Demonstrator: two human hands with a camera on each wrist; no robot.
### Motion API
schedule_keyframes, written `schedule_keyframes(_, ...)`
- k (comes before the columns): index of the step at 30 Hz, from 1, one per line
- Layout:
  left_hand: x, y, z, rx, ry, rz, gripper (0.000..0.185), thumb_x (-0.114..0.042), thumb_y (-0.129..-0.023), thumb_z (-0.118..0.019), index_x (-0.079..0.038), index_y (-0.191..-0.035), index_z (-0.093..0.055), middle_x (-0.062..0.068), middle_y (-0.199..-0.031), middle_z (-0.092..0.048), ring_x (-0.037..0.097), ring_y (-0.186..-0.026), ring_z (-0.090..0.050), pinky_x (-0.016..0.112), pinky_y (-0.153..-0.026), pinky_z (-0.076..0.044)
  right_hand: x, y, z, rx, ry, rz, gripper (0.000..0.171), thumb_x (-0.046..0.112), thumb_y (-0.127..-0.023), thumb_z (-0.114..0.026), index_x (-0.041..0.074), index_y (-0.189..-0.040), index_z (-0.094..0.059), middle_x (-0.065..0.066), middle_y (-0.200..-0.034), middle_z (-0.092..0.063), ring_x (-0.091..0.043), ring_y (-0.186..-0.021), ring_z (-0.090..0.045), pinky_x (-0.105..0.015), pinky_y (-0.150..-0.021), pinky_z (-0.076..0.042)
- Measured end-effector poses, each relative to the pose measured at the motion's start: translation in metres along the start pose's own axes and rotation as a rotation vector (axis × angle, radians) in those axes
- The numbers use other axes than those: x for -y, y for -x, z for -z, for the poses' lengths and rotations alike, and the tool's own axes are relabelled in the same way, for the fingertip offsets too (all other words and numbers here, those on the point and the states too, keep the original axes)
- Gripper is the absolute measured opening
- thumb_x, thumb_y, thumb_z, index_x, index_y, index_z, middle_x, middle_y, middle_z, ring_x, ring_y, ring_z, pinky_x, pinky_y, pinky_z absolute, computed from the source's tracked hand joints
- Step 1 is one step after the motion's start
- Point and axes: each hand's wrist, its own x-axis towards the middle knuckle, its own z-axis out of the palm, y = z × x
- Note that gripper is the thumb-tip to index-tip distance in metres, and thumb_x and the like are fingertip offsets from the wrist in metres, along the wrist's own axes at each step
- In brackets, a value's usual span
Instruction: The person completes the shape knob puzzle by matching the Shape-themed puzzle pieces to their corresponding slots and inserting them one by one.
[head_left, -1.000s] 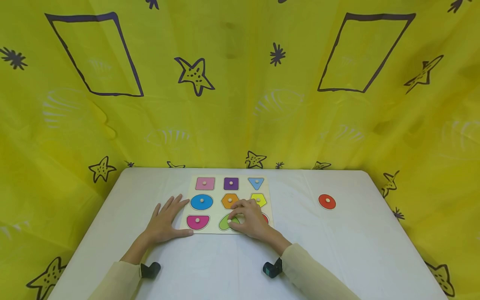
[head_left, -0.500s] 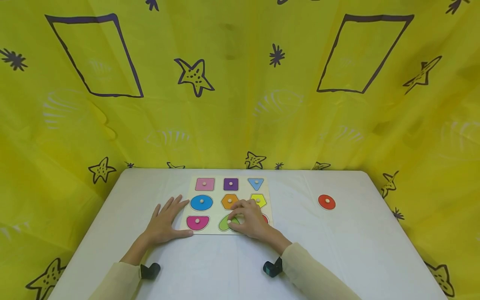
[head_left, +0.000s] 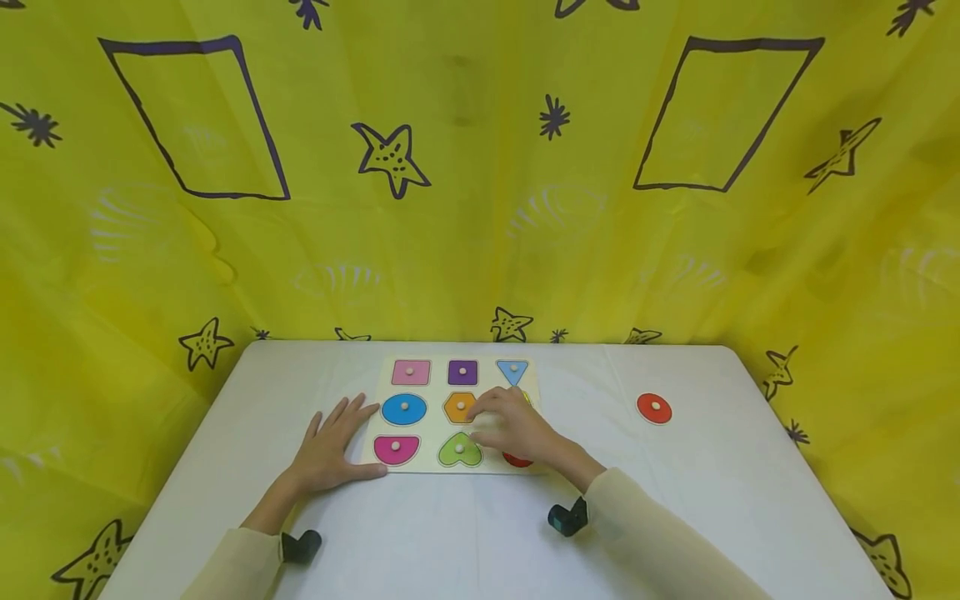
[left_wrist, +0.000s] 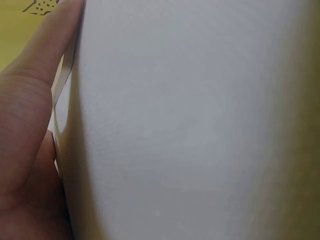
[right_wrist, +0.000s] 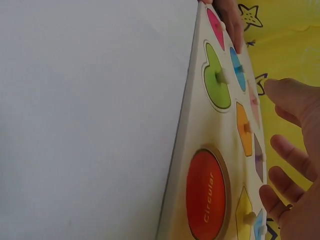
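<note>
A wooden shape puzzle board [head_left: 435,429] lies on the white table [head_left: 450,533]. My left hand [head_left: 333,437] lies flat on the table, its thumb against the board's near left corner; in the left wrist view the thumb [left_wrist: 35,85] lies beside the board's edge [left_wrist: 62,82]. My right hand [head_left: 516,422] hovers over the board's right side with relaxed fingers [right_wrist: 292,152], holding nothing. The green heart [head_left: 460,450] sits in its slot, its knob [right_wrist: 222,76] free. The red round recess marked "Circular" [right_wrist: 206,197] has no piece in it. A loose red circle piece [head_left: 654,407] lies far right.
Pink square [head_left: 410,372], purple square [head_left: 462,372], blue triangle [head_left: 512,370], blue circle [head_left: 403,408], orange hexagon [head_left: 457,407] and magenta semicircle [head_left: 396,449] fill other slots. A yellow printed cloth [head_left: 480,208] hangs behind the table and along both its sides.
My right hand let go of the green heart's knob and moved right and away; the heart now lies uncovered in its slot. The left hand stayed put.
</note>
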Motion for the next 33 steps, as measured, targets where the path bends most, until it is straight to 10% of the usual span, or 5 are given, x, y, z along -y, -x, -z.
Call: schedule_keyframes(33, 0.003, 0.0, -0.003, 0.003, 0.005, 0.004, 0.106, -0.066, -0.072, -0.081, -0.016, -0.157, -0.043, 0.018, -0.166, -0.03, 0.045, -0.153, -0.016, 0.074, -0.118, -0.002, -0.063, 0.053, 0.099, -0.233, 0.054, -0.121, 0.055, 0.026, -0.089, -0.083, 0.01, -0.137, -0.063, -0.018, -0.127, -0.067, -0.041, -0.111, -0.061, -0.054, -0.089, -0.054)
